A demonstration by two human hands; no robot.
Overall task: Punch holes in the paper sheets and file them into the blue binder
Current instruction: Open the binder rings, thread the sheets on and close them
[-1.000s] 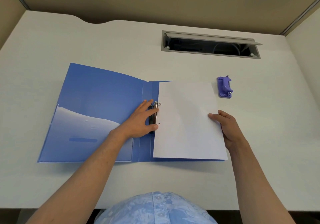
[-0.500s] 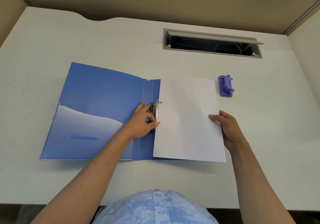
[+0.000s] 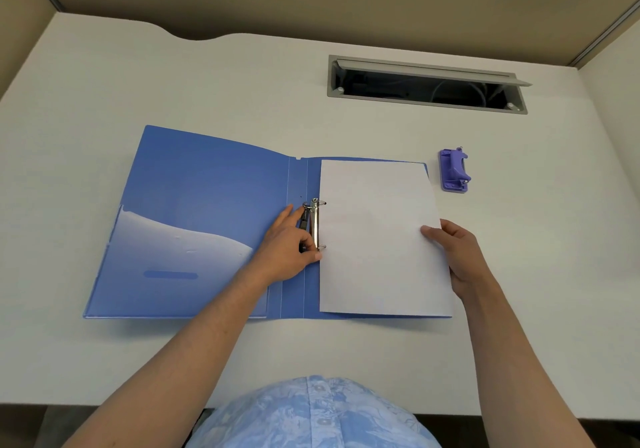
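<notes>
At frame centre our left hand (image 3: 287, 247) pinched the ring mechanism (image 3: 314, 226) of the blue binder (image 3: 207, 212), probably to seat the paper sheets (image 3: 377, 236), while our right hand (image 3: 457, 257) pinched their right edge to steady them.

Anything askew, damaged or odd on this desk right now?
Nothing stands out. The blue binder lies open and flat, the paper sheet sits squarely on its right half at the ring mechanism, and the purple hole punch rests upright, apart from both. The cable hatch is open.
</notes>
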